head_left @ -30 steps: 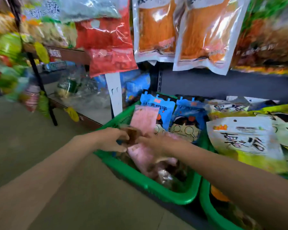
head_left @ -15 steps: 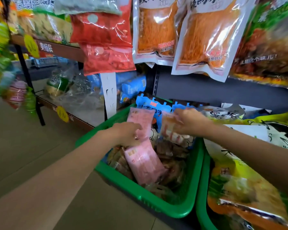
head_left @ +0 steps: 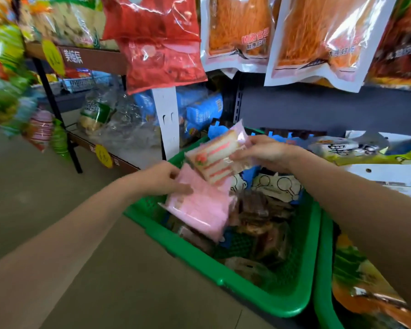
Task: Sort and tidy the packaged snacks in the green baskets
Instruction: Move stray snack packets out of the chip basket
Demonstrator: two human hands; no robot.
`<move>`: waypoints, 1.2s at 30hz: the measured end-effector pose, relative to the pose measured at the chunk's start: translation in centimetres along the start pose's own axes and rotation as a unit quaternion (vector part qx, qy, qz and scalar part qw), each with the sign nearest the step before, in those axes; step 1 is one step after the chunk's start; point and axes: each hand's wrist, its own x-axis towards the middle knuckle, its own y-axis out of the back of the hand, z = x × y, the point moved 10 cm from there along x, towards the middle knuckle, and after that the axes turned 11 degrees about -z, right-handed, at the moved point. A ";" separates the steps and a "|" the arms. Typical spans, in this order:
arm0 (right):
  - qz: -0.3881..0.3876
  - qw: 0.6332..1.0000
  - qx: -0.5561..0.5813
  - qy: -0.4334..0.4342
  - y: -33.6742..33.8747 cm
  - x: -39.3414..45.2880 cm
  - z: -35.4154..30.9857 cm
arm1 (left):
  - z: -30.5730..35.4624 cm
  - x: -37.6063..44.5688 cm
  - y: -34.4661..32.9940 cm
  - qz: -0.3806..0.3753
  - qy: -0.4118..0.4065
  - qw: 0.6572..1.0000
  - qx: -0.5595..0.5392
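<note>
Since half a second ago, my right hand (head_left: 261, 154) has lifted a clear-wrapped strawberry cake slice pack (head_left: 217, 160) up out of the green basket (head_left: 247, 290), and it now hangs above the basket's far end, centre of the frame, pinched by its right edge between thumb and fingers. My left hand (head_left: 163, 179) grips the upper corner of a pink snack packet (head_left: 201, 205), which leans tilted over the basket's left side.

I judge both light, with slick, crinkly film. The cake inside is soft and would crush, so I'd hold it by the sealed edge, not the middle. The pink packet looks flat and floppy; a corner pinch is enough.

Lower in the basket lie brownish clear-wrapped snacks (head_left: 263, 224) in a loose heap, with blue cartoon-printed bags (head_left: 274, 186) standing at the far end. At lower right, a second green basket (head_left: 323, 293), touching the first, holds large yellow-green printed bags (head_left: 358, 279).
</note>
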 end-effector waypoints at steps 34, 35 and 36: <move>0.366 0.924 0.082 0.073 20.2 -75.3 4.4 | 67.7 -16.0 -29.2 -0.277 -0.418 0.845 -0.187; 0.409 0.904 0.098 0.079 20.9 -78.5 6.2 | 70.0 -16.4 -31.5 -0.288 -0.416 0.844 -0.179; 0.450 0.882 0.116 0.086 21.6 -81.5 8.1 | 72.1 -16.9 -33.9 -0.301 -0.412 0.843 -0.172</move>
